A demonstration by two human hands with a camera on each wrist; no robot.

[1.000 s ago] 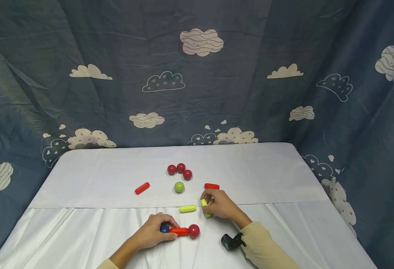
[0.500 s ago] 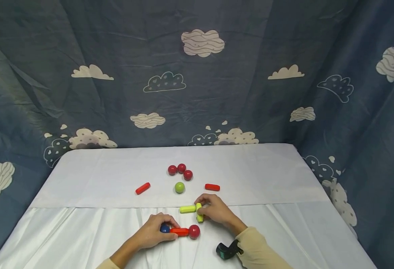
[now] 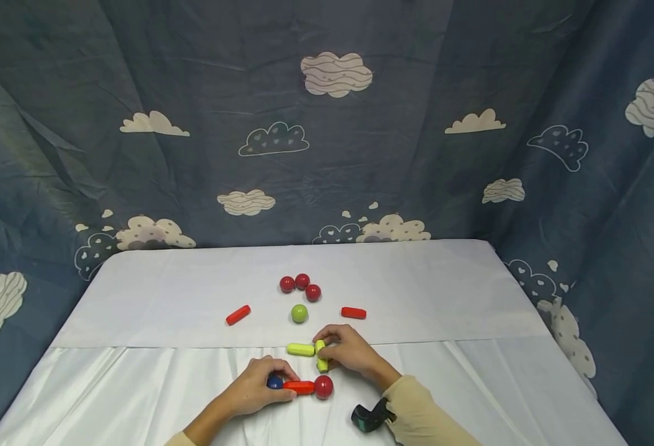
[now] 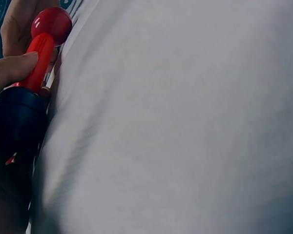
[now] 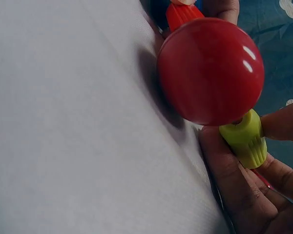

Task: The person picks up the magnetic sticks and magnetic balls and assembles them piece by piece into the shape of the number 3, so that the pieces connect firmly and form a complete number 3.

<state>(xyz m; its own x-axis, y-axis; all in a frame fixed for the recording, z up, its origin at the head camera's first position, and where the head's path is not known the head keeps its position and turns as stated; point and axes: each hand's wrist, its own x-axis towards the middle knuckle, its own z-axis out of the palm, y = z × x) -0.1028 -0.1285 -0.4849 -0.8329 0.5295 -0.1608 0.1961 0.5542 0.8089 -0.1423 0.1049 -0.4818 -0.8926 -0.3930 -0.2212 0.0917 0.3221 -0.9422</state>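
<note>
Left hand (image 3: 255,388), right hand (image 3: 350,352) pinching rods (image 3: 300,388) (image 3: 322,360), loose rod (image 3: 300,350) between, balls (image 3: 302,281) beyond

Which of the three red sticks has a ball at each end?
The red stick in the left hand: a blue ball sits at one end and a red ball at the other. The other red sticks have neither.

Between the left fingers (image 4: 10,72), the red rod (image 4: 40,56) looks like smooth plastic with a soft sheen. The red ball (image 5: 210,73) at its end, just beside the right fingers (image 5: 287,122), is smooth and glossy, with sharp highlights. The blue ball (image 4: 19,117) by the left fingers looks glossy too. The yellow-green rod (image 5: 246,142) pinched in the right fingers appears to be ribbed, duller plastic. Beyond both pairs of fingers, the green ball (image 3: 299,313) shines. Beneath the fingers, matt white cloth (image 3: 137,396), creased in places, covers the counter (image 3: 444,297).
</note>
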